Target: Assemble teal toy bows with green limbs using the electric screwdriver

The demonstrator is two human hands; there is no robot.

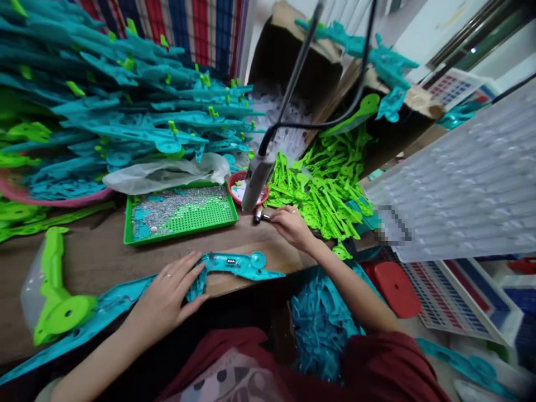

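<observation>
Nearest us, our left hand (167, 298) presses flat, fingers apart, on the teal part (234, 265) at the near table edge. Farther right, our right hand (291, 226) pinches the screwdriver (257, 176) tip, probably a screw.

A strip of bare wooden table (104, 259) is left open between the green tray (181, 213) and the teal toy part (234, 264) lying along the near edge; a hand can be passed sideways there. To the left, that strip is closed off by a green plastic piece (56, 290) resting on the table. Behind the tray, the way is blocked by a tall heap of teal parts (125, 106) and a crumpled plastic sheet (167, 173). The middle is crossed by a hanging electric screwdriver (257, 178) and its cable (335, 106). To the right, the table is covered by a pile of green parts (326, 184), with a cardboard box (293, 61) behind it.
</observation>
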